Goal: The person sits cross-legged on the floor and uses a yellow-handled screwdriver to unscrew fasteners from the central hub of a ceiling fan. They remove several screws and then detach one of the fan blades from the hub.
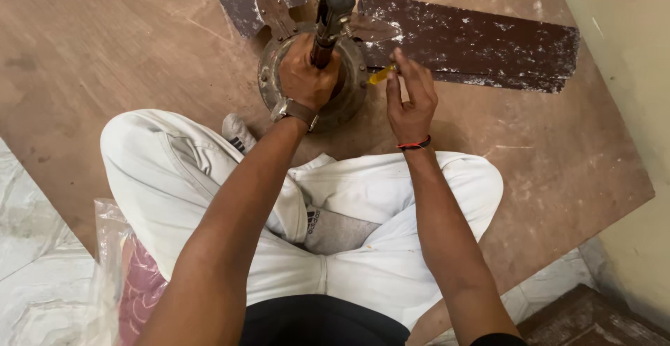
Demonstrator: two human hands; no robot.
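Hands: left hand [305, 74] closed round the upright rod [326, 28] of a ceiling fan; right hand [410, 98] pinching a yellow-handled screwdriver [382, 74] at the motor housing [349, 98]. Fan lies on a brown board [105, 53] on the floor, before crossed legs, blades [474, 42] spread. Handling note: brace the rod firmly; keep the tool square to the fastener, which is hidden.
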